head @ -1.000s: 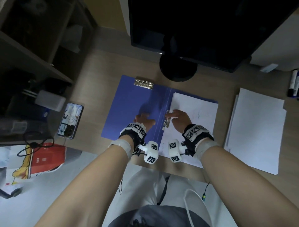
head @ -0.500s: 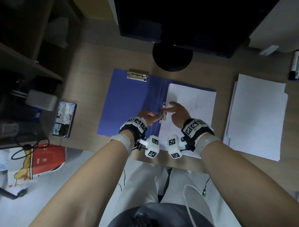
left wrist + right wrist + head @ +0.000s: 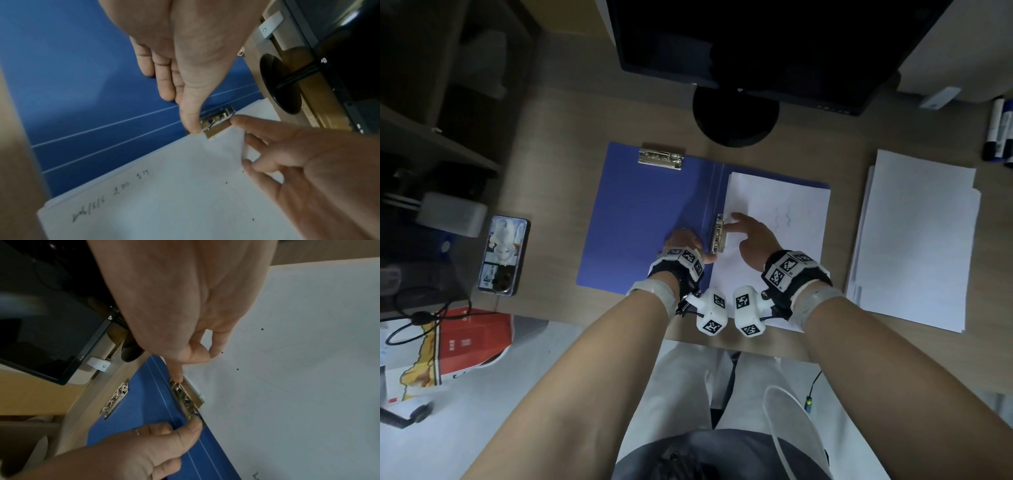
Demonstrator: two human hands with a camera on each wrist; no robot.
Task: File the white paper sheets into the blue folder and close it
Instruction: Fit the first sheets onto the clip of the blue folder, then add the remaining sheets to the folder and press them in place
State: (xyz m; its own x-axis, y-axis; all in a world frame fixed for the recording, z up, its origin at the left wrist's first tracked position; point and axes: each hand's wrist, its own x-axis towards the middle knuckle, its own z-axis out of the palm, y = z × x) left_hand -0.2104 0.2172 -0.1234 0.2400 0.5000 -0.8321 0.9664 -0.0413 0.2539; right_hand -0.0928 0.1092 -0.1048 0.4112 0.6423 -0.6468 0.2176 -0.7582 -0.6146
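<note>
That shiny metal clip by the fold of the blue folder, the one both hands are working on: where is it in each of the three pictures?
Head view: the spine clip sits at the middle, on the blue folder beside the sheet's left edge.
Left wrist view: the spine clip is right of centre, under the left thumb.
Right wrist view: the spine clip is at centre, below the right forefinger.
Shared landmark: the white sheet, whose edge meets the clip in every view.
</note>
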